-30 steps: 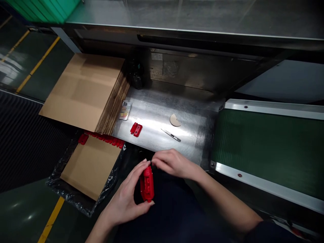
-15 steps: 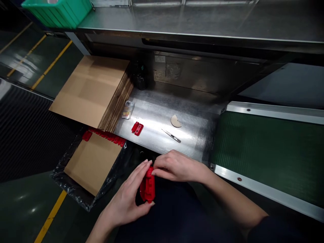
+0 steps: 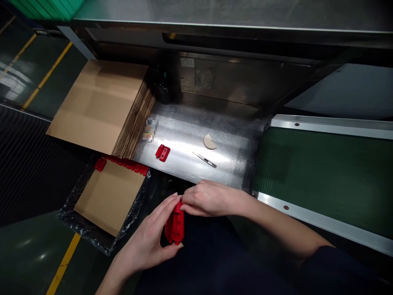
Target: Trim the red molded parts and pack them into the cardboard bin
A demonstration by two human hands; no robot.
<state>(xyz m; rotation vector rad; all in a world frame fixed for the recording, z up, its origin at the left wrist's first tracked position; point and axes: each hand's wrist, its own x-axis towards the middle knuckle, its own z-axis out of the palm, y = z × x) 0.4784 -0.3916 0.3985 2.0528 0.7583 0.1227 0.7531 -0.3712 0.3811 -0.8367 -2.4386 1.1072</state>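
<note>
A red plastic case (image 3: 177, 224), hinged and partly unfolded, is gripped lengthwise in my left hand (image 3: 150, 235), the thumb at its lower end and the fingers along its far side. My right hand (image 3: 204, 199) is closed at the case's upper end, its thumb and curled fingers pinching there; anything small between them is hidden. On the metal table beyond my hands lie another red plastic case (image 3: 162, 153), a pair of tweezers (image 3: 205, 160) and a beige disc with a piece cut out (image 3: 209, 142).
A cardboard stack (image 3: 101, 102) stands on the table's left. Below it, a black-lined box (image 3: 107, 200) holds a cardboard sheet and several red pieces. A green conveyor belt (image 3: 325, 180) runs at right; a metal shelf (image 3: 215, 14) crosses above.
The view has shifted slightly, so the table and its things appear a little further up and left. Both hands keep the same hold on the red case.
</note>
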